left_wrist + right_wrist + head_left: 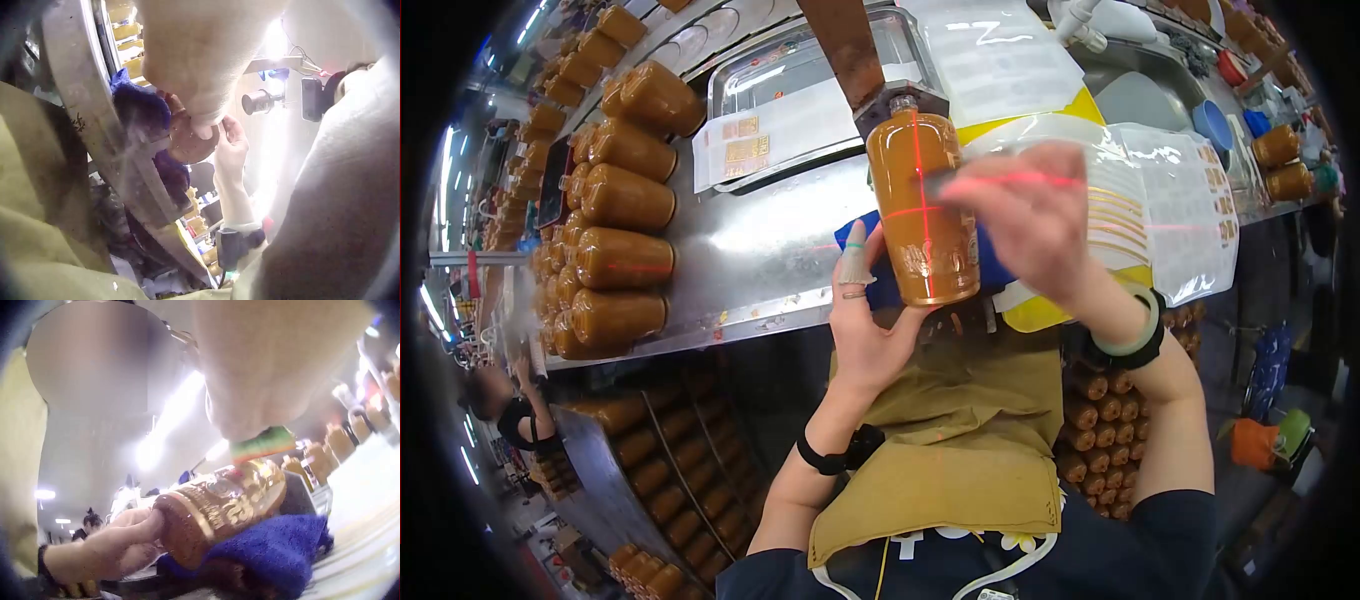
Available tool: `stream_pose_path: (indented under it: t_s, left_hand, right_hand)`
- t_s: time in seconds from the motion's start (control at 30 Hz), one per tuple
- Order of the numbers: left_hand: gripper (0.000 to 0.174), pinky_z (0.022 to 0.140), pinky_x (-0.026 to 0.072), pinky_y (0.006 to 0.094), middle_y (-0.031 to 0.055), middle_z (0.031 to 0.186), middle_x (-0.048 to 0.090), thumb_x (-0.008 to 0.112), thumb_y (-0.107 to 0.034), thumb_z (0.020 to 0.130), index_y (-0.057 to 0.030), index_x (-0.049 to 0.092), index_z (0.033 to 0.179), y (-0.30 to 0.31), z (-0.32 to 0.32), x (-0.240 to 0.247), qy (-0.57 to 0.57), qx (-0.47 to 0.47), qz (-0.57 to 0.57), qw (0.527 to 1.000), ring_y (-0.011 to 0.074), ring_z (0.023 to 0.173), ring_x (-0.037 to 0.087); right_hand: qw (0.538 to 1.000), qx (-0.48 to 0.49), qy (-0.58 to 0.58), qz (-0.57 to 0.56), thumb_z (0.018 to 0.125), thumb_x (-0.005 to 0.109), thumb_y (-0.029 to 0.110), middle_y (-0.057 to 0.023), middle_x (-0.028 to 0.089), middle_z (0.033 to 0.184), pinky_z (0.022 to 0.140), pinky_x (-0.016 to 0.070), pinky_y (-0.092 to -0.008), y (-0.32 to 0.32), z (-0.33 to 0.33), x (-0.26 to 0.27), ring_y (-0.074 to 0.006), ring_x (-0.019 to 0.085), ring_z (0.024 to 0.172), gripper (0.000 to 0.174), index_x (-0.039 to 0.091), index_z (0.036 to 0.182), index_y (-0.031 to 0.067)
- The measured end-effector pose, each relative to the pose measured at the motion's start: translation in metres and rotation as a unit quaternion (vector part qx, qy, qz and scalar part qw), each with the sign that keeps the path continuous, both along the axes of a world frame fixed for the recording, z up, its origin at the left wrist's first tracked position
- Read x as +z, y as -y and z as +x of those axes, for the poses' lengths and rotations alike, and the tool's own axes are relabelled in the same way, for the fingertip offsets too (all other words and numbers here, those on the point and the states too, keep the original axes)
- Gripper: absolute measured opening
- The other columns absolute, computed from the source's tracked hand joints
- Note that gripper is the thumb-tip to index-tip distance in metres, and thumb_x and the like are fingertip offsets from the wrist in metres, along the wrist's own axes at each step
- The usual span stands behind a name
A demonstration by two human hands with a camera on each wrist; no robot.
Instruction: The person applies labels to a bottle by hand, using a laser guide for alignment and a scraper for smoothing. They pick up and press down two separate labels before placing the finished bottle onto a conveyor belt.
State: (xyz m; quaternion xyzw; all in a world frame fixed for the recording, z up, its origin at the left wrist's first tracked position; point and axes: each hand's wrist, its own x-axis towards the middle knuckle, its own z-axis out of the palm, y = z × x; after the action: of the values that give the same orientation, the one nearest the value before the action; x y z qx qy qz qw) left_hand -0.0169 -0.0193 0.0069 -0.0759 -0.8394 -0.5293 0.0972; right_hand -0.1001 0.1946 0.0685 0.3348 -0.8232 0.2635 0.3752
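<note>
A brown glass-like bottle (918,215) lies on a blue cloth (281,547), its neck at a metal bracket (900,98). Red laser lines cross on its front. At its base, my left hand (865,330) holds it, thumb and fingers around the bottom end; a white cover with a green band sits on one finger. Over the bottle's right side my right hand (1040,215), blurred, pinches a small flat piece (262,444), green and orange in the right wrist view. That piece overlaps the bottle's upper side; its exact kind I cannot tell. Gold lettering (231,509) shows on the bottle.
Several brown bottles (625,245) lie stacked on the left of the metal table (760,235). Behind are a metal tray (790,90) and a sheet of gold labels (745,148). Clear label sheets (1175,215) lie at right, beside a sink (1135,65). Another person (525,415) is at far left.
</note>
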Motion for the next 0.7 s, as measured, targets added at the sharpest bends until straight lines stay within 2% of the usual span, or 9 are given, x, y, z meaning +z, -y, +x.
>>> stream_pose_path:
  t_s: [0.03,0.1,0.2,0.27,0.33,0.43,0.5,0.57,0.7]
  left_hand:
    - [0.099,0.108,0.0455,0.0427,0.0201,0.144,0.059,0.094,-0.013,0.073,0.0063,0.04,0.153,-0.005,-0.001,0.003,-0.031,0.013,-0.007,0.999,0.0331,0.129,0.059]
    - [0.097,0.108,0.0455,0.0426,0.02,0.144,0.059,0.094,-0.013,0.072,0.0065,0.042,0.152,-0.007,-0.006,0.005,-0.07,0.01,-0.011,0.997,0.0332,0.129,0.059]
    - [0.094,0.106,0.0462,0.0411,0.0208,0.143,0.06,0.094,-0.013,0.072,0.0067,0.046,0.15,-0.011,-0.005,0.001,-0.086,0.025,-0.018,0.996,0.0344,0.129,0.059]
    - [0.098,0.112,0.0449,0.0393,0.0226,0.145,0.057,0.09,-0.012,0.079,0.0066,0.034,0.157,-0.003,-0.004,0.005,-0.074,-0.005,-0.052,0.996,0.0305,0.133,0.059]
    - [0.1,0.113,0.0414,0.042,0.0227,0.147,0.057,0.091,-0.012,0.076,0.0069,0.035,0.156,0.002,-0.004,0.001,-0.069,-0.011,-0.058,0.996,0.033,0.133,0.057]
    - [0.101,0.116,0.0332,0.0465,0.0234,0.15,0.055,0.091,-0.013,0.075,0.007,0.034,0.156,0.007,-0.008,0.0,-0.064,-0.036,-0.071,0.995,0.0352,0.134,0.056]
    - [0.102,0.12,0.0238,0.0501,0.0239,0.151,0.054,0.089,-0.013,0.076,0.0063,0.031,0.157,0.01,-0.008,-0.001,-0.077,-0.054,-0.097,0.991,0.0335,0.136,0.055]
    - [0.103,0.119,0.0281,0.0494,0.024,0.153,0.051,0.09,-0.012,0.075,0.0067,0.03,0.157,0.011,-0.009,-0.004,-0.057,-0.058,-0.108,0.991,0.0376,0.137,0.052]
    - [0.096,0.115,0.0393,0.0439,0.0211,0.15,0.05,0.085,-0.007,0.081,0.0042,0.029,0.159,0.009,-0.009,-0.001,-0.033,-0.071,-0.081,0.994,0.0358,0.139,0.049]
  right_hand:
    - [1.0,0.0,0.0,-0.001,0.074,0.076,0.002,-0.0004,0.075,0.097,0.074,0.0483,-0.0356,0.004,0.016,0.001,-0.0195,0.062,0.079,0.027,0.077,0.1,0.0118]
    - [0.963,0.25,0.083,0.058,0.074,0.076,0.001,-0.0037,0.075,0.101,0.073,0.0506,-0.0341,0.01,0.047,0.004,-0.021,0.063,0.083,0.03,0.076,0.103,0.0089]
    - [0.976,0.103,0.174,-0.078,0.077,0.075,0.0,-0.0064,0.075,0.101,0.074,0.0516,-0.0362,0.01,0.015,-0.003,-0.0254,0.065,0.085,0.03,0.075,0.106,0.0066]
    - [0.996,-0.011,0.062,-0.069,0.08,0.075,0.002,-0.0074,0.074,0.098,0.076,0.051,-0.0382,-0.01,-0.01,-0.013,-0.0259,0.066,0.087,0.025,0.075,0.105,0.0078]
    - [1.0,0.028,0.01,-0.002,0.077,0.076,0.004,-0.0013,0.072,0.094,0.074,0.0496,-0.0352,-0.008,0.009,-0.021,-0.02,0.064,0.085,0.029,0.076,0.104,0.0136]
    - [0.965,0.255,0.03,0.057,0.073,0.077,0.017,0.0063,0.069,0.098,0.075,0.0551,-0.0343,0.001,0.048,-0.015,-0.0136,0.059,0.08,0.03,0.076,0.103,0.0209]
    - [0.984,0.156,0.082,-0.007,0.082,0.076,0.014,-0.0002,0.071,0.097,0.077,0.0534,-0.0382,0.008,0.041,-0.01,-0.021,0.062,0.079,0.022,0.074,0.105,0.0135]
    - [0.985,0.061,0.109,-0.123,0.084,0.075,0.007,-0.0068,0.072,0.096,0.079,0.0495,-0.041,0.001,0.004,-0.021,-0.0286,0.063,0.08,0.022,0.072,0.106,0.0069]
    - [0.993,-0.063,0.04,-0.096,0.08,0.076,-0.001,-0.0066,0.072,0.098,0.08,0.0486,-0.041,-0.014,0.002,-0.019,-0.0291,0.064,0.087,0.027,0.072,0.105,0.0068]
